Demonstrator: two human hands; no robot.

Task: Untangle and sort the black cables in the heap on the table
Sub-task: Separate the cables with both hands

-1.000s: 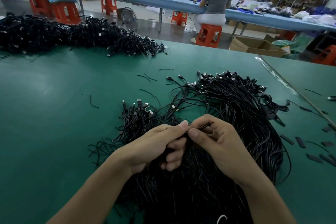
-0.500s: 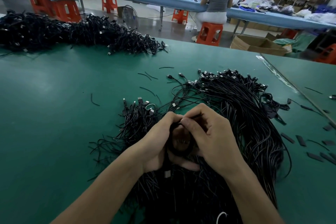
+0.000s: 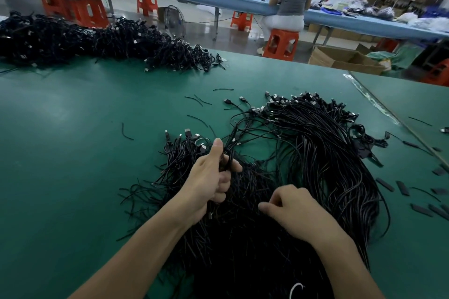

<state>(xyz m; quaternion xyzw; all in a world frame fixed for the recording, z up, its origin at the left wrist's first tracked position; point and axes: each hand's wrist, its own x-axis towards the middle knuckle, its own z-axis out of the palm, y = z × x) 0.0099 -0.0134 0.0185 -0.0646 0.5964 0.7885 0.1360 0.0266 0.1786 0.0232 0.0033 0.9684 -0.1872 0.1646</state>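
Apart now, both hands: my left hand (image 3: 211, 177) grips a cable bunch (image 3: 226, 161); my right hand (image 3: 294, 211) rests curled on the heap (image 3: 243, 250), grip unclear. It lies near-centre on the worktop (image 3: 73, 153); most looks unsorted.

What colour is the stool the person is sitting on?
The stool is orange-red, clearest in the head view.

head view | looks forward-down | close over green table (image 3: 73, 153)

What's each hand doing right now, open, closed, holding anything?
Left hand: grips a bunch of cables.
Right hand: curled over the heap; whether it holds anything cannot be told.
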